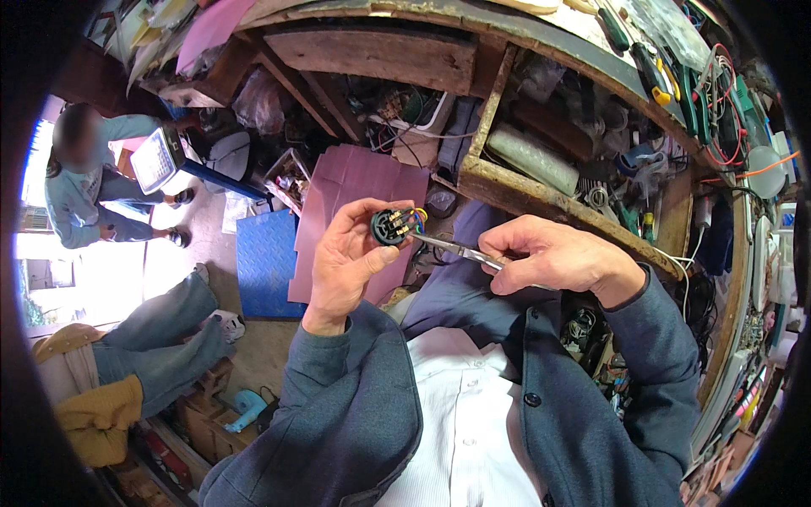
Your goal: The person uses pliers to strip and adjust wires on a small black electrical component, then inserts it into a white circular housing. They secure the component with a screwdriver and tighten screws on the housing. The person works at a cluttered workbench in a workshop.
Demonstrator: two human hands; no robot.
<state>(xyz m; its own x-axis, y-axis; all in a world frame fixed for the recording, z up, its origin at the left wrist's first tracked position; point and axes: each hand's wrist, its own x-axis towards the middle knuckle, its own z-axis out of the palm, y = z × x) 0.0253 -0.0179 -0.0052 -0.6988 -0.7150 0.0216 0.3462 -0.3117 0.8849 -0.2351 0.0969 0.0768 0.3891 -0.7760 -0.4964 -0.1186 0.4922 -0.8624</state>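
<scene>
My left hand pinches a round black electrical part between thumb and fingers. Brass-coloured terminals show on its face, and thin coloured wires bunch at its right side. From the right, my right hand grips a slim, pointed metal tool, possibly tweezers; my fingers cover part of it. Its tip reaches the right edge of the black part, close to the wires. Whether the tip touches a wire or a terminal is too small to tell.
A cluttered wooden bench runs along the far side, with an open drawer below. Pink cardboard and a blue sheet lie left of centre. A person stands far left; another person's legs show nearer.
</scene>
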